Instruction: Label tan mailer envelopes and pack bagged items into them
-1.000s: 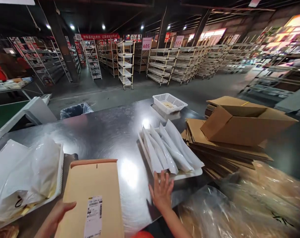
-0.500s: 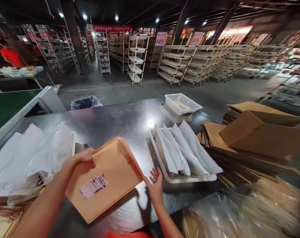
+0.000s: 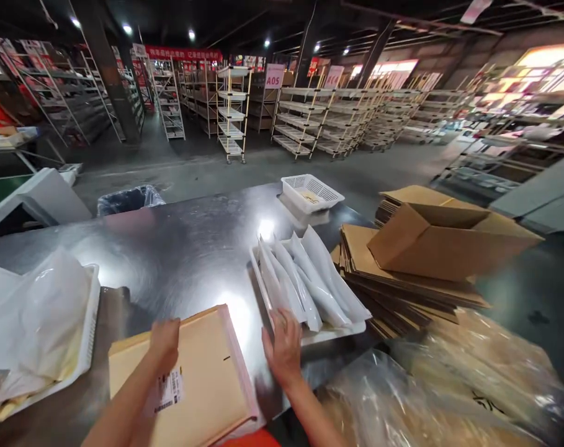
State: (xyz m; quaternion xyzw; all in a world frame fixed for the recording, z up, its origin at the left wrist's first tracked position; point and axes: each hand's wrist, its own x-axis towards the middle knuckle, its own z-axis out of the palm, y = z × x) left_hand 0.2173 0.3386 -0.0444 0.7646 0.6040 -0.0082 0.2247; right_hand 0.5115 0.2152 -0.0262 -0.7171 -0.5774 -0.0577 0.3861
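My left hand grips the far edge of a flat cardboard box with a white printed label. The box lies low before me, its near side cut off by the picture's bottom edge. My right hand is off the box, thumb and fingers apart. Its fingertips reach the near left corner of a white plastic basket, over the lower end of the white mailer bags standing in it. Whether the fingertips touch a bag, I cannot tell.
Another white basket with white bags stands at left on the metal table. A small white basket sits at the far edge. Flattened cartons and an open carton are at right, clear plastic-wrapped packs nearer me.
My left hand has lowered the cardboard box towards me. My right hand has left the box's edge and moved to the basket of bags. The view has turned right.
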